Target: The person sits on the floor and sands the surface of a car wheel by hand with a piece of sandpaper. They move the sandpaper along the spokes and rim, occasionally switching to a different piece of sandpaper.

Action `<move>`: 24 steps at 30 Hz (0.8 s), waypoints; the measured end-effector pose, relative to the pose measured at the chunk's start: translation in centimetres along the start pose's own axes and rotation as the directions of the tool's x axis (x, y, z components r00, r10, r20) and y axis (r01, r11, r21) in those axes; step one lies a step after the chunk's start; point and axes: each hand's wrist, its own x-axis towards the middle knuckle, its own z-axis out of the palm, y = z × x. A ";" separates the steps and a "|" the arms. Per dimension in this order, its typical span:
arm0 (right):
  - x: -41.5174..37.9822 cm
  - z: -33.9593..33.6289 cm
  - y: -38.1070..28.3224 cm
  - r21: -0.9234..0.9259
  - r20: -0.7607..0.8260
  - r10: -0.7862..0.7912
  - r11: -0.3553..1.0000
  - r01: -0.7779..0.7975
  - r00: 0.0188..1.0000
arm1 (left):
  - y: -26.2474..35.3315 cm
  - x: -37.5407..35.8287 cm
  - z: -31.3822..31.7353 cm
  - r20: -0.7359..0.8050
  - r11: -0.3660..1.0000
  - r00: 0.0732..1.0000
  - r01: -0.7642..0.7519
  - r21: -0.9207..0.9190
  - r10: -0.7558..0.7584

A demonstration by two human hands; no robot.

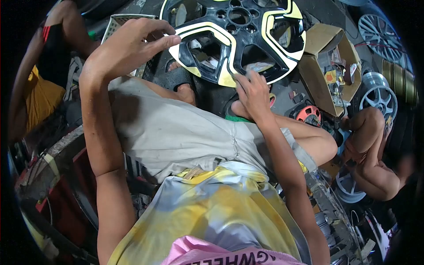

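A black alloy wheel rim (239, 17) with pale yellow masking along its spokes and outer edge lies in front of my knees. My left hand (134, 46) is at the rim's left edge, wrist bent, with thumb and fingers apart and the thumb tip overlapping the edge. At the near edge, my right hand (255, 95) has its fingers curled together over the end of a yellow-covered spoke. I cannot tell what, if anything, is pinched between those fingers.
An open cardboard box (316, 79) with small items stands right of the rim, near an orange reel (308, 115). Behind the left hand is a white plastic basket (128, 18). More wheels (380, 36) lie at far right. Other people sit on both sides.
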 end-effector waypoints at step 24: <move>2.2 1.2 -2.7 0.123 0.044 0.307 0.943 -0.310 0.951 | -0.4 -1.1 -0.6 -0.020 0.996 0.999 0.026 -0.089 -0.028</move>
